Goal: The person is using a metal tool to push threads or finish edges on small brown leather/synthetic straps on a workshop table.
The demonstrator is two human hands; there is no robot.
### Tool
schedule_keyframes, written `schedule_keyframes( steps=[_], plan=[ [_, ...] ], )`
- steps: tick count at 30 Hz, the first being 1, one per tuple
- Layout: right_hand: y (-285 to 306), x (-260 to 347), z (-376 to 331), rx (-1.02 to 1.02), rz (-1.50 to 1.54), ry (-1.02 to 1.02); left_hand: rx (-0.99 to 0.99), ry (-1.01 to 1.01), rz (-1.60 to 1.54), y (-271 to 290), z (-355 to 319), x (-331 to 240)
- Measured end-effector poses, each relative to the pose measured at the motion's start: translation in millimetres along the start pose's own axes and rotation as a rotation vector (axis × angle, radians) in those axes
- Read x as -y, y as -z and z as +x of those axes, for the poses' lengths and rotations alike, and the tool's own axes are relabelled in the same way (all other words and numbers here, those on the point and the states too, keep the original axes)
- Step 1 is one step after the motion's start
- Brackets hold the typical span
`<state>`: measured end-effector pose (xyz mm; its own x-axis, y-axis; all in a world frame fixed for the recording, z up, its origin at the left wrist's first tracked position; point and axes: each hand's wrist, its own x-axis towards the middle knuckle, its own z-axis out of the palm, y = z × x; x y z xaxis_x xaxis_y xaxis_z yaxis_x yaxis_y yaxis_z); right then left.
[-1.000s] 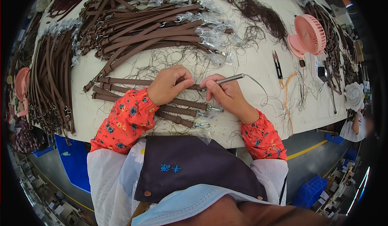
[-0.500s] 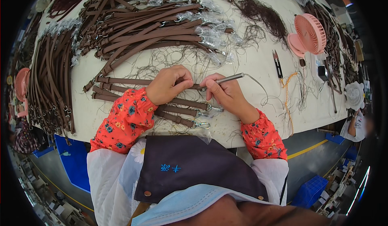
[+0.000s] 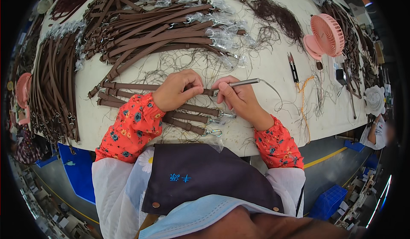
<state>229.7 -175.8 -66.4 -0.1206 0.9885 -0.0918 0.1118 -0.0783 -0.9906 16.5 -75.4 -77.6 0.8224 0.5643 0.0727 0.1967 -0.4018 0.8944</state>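
left hand [image 3: 176, 91] nudged left, grip unclear | white table [image 3: 96, 128], grey floor [image 3: 320, 175] | two pink fans [image 3: 328, 36], one wand [image 3: 244, 83] in right hand [image 3: 240, 100]

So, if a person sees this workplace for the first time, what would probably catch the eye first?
Probably the big heap of brown straps, spread over the upper left and middle of the pale table. Next, the bright red floral sleeves near the centre, where the right hand holds a slim metal tool. The pink fan at the upper right also stands out.
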Motion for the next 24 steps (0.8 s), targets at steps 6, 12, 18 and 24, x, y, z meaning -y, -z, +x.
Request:
schedule_keyframes(
  steps=[6,12,18,24],
  plan=[
    [0,-1,0,0.003,-0.019,-0.009,0.002,-0.002,0.001,-1,0,0],
    [0,-2,1,0.002,-0.047,0.016,-0.001,-0.088,0.024,0,1,5],
    [1,-7,-1,-0.02,0.094,-0.011,0.029,0.112,0.022,7,1,-19],
    [2,0,-3,-0.125,0.075,0.109,0.193,0.138,0.042,13,3,-22]
  ],
)
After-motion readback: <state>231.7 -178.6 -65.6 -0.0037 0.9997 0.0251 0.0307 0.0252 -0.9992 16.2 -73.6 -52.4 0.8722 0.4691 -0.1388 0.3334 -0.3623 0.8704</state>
